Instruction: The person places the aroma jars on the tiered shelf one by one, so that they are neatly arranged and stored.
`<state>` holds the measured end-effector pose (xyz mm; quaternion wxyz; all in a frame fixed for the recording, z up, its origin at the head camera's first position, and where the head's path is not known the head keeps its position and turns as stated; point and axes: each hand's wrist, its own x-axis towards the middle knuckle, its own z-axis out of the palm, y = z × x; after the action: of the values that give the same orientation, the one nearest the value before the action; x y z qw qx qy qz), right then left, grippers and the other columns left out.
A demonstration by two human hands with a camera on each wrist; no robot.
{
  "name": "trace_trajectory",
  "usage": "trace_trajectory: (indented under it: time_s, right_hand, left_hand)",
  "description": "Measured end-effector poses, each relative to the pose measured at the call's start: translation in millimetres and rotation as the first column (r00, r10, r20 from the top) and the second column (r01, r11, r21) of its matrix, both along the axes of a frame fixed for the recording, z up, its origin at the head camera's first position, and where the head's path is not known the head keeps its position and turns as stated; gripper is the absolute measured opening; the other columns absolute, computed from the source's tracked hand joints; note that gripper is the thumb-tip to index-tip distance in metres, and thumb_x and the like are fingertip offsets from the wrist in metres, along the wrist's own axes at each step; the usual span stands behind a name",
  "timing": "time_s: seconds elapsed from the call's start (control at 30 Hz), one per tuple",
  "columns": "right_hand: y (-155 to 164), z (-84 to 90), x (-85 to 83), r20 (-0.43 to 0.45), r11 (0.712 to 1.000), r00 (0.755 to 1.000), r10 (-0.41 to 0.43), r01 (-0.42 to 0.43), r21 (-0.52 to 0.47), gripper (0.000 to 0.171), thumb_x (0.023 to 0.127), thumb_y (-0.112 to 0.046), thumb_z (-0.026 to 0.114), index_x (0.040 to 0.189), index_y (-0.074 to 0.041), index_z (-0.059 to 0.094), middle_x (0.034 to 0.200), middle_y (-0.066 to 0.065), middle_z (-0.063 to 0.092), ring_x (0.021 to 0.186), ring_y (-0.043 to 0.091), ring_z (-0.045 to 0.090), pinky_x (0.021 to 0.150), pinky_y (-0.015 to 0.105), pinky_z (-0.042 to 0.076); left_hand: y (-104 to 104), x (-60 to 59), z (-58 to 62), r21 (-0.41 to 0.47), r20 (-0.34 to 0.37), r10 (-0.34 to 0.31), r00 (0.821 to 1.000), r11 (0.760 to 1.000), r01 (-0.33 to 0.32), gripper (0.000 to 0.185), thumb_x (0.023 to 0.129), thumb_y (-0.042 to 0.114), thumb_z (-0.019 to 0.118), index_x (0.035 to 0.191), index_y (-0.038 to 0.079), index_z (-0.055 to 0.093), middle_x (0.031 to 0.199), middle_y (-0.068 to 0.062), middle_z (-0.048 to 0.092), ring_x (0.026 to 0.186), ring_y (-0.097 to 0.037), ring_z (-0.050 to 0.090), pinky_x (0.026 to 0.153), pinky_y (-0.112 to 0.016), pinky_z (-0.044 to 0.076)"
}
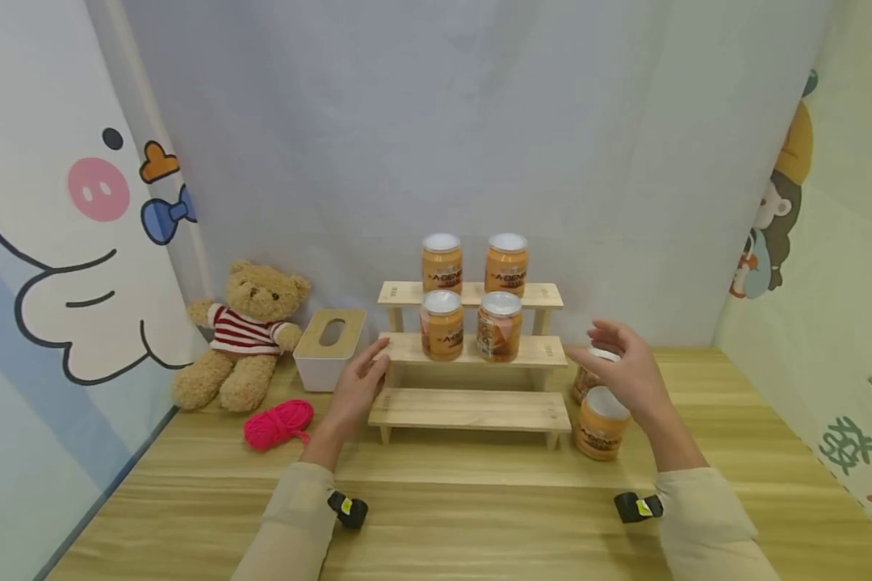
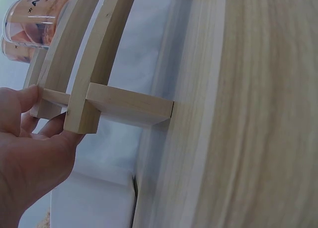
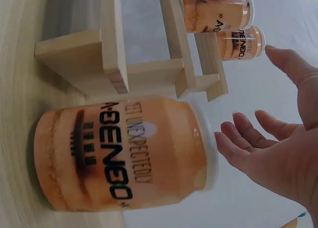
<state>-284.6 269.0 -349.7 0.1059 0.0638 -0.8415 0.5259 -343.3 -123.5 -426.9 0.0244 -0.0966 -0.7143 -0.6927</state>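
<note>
A three-tier wooden display rack (image 1: pixel 469 410) stands on the table. My left hand (image 1: pixel 352 394) holds its left end; in the left wrist view the thumb and fingers (image 2: pixel 55 126) curl about the side of the upper tiers. Two orange jars with silvery lids, one (image 1: pixel 442 270) beside another (image 1: pixel 506 270), stand on the top tier. Another pair, a left jar (image 1: pixel 442 331) and a right jar (image 1: pixel 499 332), is on the middle tier. My right hand (image 1: pixel 630 373) hovers, fingers spread, above a front jar (image 1: pixel 600 432) and a partly hidden rear jar (image 1: pixel 584 385) right of the rack.
Left of the rack are a white tissue box (image 1: pixel 320 373) with a wooden lid, a teddy bear (image 1: pixel 250 323) in a striped shirt and a bundle of pink yarn (image 1: pixel 279 424). A pale curtain (image 1: pixel 407 145) hangs behind the wooden table (image 1: pixel 465 524).
</note>
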Motion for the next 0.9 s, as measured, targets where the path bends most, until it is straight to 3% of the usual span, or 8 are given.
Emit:
trace_trajectory:
  time_s: [0.17,0.3,0.5,0.67,0.9]
  right_hand:
    - [14.7,-7.7,1.5,0.013,1.000,1.000,-0.003,0.003,0.030,0.082,0.093,-0.036,0.073,0.153,0.001,0.032,0.148,0.025,0.043,0.134,0.042,0.040,0.103,0.051,0.042]
    - [25.9,-9.1,3.0,0.039,0.997,0.999,-0.006,0.004,0.073,0.081,0.093,-0.036,0.073,0.152,0.003,0.034,0.145,0.027,0.044,0.133,0.042,0.041,0.105,0.057,0.038]
    - [45.6,-10.5,5.9,0.103,0.977,0.991,0.083,-0.101,0.190,0.071,0.091,-0.031,0.075,0.142,0.009,0.045,0.132,0.027,0.055,0.120,0.040,0.053,0.097,0.050,0.046]
    - [59.5,-19.1,6.8,0.134,0.958,0.971,0.199,-0.221,0.181,0.062,0.091,-0.026,0.075,0.136,0.008,0.051,0.130,0.023,0.059,0.120,0.037,0.055,0.092,0.036,0.048]
    - [68.6,-36.5,3.1,0.166,0.914,0.920,0.355,-0.379,0.145,0.061,0.088,-0.017,0.078,0.139,0.004,0.052,0.133,0.022,0.056,0.120,0.034,0.051,0.091,0.034,0.049]
  left_hand:
    - [1.8,0.8,0.9,0.000,0.007,0.006,1.000,1.000,-0.006,0.048,0.108,0.025,0.048,0.154,0.012,0.041,0.135,-0.025,0.051,0.125,-0.029,0.046,0.109,-0.045,0.036]
    - [2.0,1.0,0.9,0.001,0.012,0.007,1.000,1.000,-0.007,0.048,0.108,0.025,0.048,0.154,0.013,0.041,0.133,-0.026,0.052,0.126,-0.031,0.046,0.110,-0.045,0.035]
    - [1.6,1.5,1.7,0.004,0.012,-0.005,1.000,1.000,0.005,0.049,0.108,0.027,0.048,0.154,0.013,0.041,0.137,-0.024,0.050,0.130,-0.031,0.043,0.112,-0.046,0.033]
    - [1.2,1.7,2.6,0.012,0.011,-0.015,1.000,1.000,0.015,0.050,0.108,0.028,0.048,0.154,0.013,0.040,0.140,-0.024,0.049,0.133,-0.031,0.042,0.112,-0.047,0.032]
    - [1.2,2.4,2.7,0.021,0.021,-0.018,1.000,1.000,0.017,0.049,0.108,0.027,0.049,0.154,0.012,0.041,0.147,-0.024,0.044,0.137,-0.033,0.038,0.113,-0.047,0.031]
